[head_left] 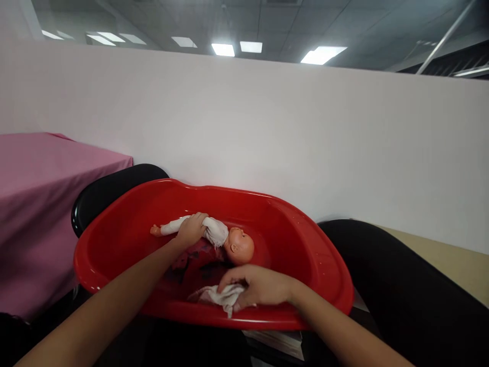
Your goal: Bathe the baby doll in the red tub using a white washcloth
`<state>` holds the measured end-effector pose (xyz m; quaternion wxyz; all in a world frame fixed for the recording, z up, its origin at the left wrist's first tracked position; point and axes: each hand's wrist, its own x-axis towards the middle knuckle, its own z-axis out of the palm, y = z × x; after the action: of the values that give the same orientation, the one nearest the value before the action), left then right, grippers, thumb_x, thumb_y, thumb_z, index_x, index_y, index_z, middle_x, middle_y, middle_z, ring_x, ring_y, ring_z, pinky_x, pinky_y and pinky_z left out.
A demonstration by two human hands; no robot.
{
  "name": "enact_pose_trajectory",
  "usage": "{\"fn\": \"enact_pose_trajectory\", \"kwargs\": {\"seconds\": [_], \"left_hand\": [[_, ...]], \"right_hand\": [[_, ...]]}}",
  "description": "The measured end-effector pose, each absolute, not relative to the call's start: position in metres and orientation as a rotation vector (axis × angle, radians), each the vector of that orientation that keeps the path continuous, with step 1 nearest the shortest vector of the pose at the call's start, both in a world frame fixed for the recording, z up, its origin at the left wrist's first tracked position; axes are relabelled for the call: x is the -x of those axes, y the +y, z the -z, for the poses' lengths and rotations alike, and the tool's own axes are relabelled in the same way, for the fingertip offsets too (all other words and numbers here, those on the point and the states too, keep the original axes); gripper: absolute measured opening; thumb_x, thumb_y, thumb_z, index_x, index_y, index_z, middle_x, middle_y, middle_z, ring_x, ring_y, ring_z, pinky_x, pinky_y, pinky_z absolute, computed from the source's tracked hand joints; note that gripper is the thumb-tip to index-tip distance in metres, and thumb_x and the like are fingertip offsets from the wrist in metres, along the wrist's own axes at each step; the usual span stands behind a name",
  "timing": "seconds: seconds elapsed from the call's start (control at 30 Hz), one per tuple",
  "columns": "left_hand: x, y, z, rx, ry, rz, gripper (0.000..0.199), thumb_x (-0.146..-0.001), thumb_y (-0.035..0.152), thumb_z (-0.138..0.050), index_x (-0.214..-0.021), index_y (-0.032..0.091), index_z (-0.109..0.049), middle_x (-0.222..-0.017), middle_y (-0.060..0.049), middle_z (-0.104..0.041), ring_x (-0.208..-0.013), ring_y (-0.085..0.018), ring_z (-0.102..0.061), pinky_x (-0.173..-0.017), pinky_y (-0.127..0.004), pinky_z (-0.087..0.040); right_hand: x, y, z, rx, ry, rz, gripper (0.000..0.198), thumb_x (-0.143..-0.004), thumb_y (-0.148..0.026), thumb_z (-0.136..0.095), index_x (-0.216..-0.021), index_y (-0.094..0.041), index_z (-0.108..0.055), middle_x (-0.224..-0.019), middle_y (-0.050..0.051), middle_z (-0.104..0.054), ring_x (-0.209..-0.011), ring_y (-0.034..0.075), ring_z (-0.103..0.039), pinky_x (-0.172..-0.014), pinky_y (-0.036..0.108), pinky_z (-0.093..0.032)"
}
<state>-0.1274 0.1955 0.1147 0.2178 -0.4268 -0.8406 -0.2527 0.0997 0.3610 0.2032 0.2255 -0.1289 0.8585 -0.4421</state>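
A baby doll (241,246) with a cloth body lies in a red plastic baby bath (298,239), its head toward the right and one foot toward the left. My left hand (192,229) is wrapped over the doll's white cloth middle. Near the bath's front rim, my right hand (263,286) grips a wet-looking white cloth (221,295), fingers curled round its right part. The cloth's left end trails down inside the front wall. Dark and pinkish patches show on the bath's bottom below the doll; what they are I cannot tell.
Black chair backs stand at the left (114,191) and right (382,260) of the bath. A table under a pink cloth (57,168) is at far left. Behind the bath rises a white wall (267,122) with glass above it.
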Motion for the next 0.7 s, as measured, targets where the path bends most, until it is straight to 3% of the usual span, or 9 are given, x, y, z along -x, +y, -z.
{"fn": "enact_pose_trajectory", "kwargs": {"seconds": [0.1, 0.2, 0.3, 0.5, 0.57, 0.7], "left_hand": [[0.126, 0.196, -0.112, 1.169, -2.425, 0.761, 0.033, -0.100, 0.022, -0.048, -0.126, 0.015, -0.067, -0.122, -0.013, -0.075, -0.114, -0.026, -0.068, -0.103, -0.037, -0.052], [0.130, 0.193, -0.110, 1.191, -2.455, 0.841, 0.038, -0.097, 0.019, -0.048, -0.130, 0.018, -0.067, -0.126, -0.010, -0.074, -0.118, -0.025, -0.067, -0.108, -0.038, -0.051], [0.135, 0.190, -0.109, 1.222, -2.439, 0.794, 0.040, -0.095, 0.020, -0.049, -0.131, 0.020, -0.068, -0.128, -0.009, -0.074, -0.119, -0.026, -0.069, -0.107, -0.038, -0.055], [0.130, 0.186, -0.109, 1.172, -2.491, 0.651, 0.044, -0.098, 0.021, -0.049, -0.139, 0.014, -0.063, -0.133, -0.015, -0.071, -0.125, -0.031, -0.065, -0.112, -0.045, -0.051], [0.128, 0.182, -0.108, 1.202, -2.515, 0.670, 0.047, -0.100, 0.026, -0.053, -0.146, 0.013, -0.057, -0.139, -0.015, -0.068, -0.129, -0.030, -0.063, -0.114, -0.043, -0.048], [0.130, 0.172, -0.107, 1.055, -2.709, 0.690, 0.050, -0.100, 0.035, -0.059, -0.148, 0.020, -0.054, -0.143, -0.012, -0.067, -0.131, -0.029, -0.062, -0.112, -0.044, -0.047]], "right_hand": [[-0.054, 0.346, -0.183, 0.482, 2.859, 0.965, 0.034, -0.091, -0.006, -0.059, -0.119, -0.019, -0.072, -0.119, 0.007, -0.075, -0.113, 0.025, -0.068, -0.103, 0.040, -0.054], [-0.013, 0.323, -0.150, 1.029, 3.026, 0.269, 0.033, -0.097, -0.006, -0.049, -0.110, -0.020, -0.075, -0.123, 0.011, -0.075, -0.123, 0.031, -0.063, -0.109, 0.053, -0.052], [0.021, 0.311, -0.114, 1.463, 2.797, -0.027, 0.036, -0.092, -0.002, -0.052, -0.105, -0.023, -0.079, -0.128, 0.004, -0.075, -0.129, 0.029, -0.063, -0.114, 0.043, -0.051], [0.057, 0.345, -0.076, 1.163, 3.081, -0.111, 0.060, -0.080, 0.006, -0.055, -0.123, -0.031, -0.077, -0.133, 0.001, -0.074, -0.148, 0.026, -0.049, -0.130, 0.047, -0.034], [0.055, 0.366, -0.076, 1.274, 3.059, -0.332, 0.054, -0.081, 0.004, -0.055, -0.119, -0.027, -0.078, -0.128, 0.003, -0.075, -0.148, 0.025, -0.048, -0.132, 0.045, -0.030], [0.043, 0.405, -0.084, 1.367, 2.957, -0.906, 0.028, -0.091, -0.006, -0.058, -0.109, -0.012, -0.080, -0.114, 0.012, -0.077, -0.128, 0.029, -0.061, -0.134, 0.051, -0.026]]}}
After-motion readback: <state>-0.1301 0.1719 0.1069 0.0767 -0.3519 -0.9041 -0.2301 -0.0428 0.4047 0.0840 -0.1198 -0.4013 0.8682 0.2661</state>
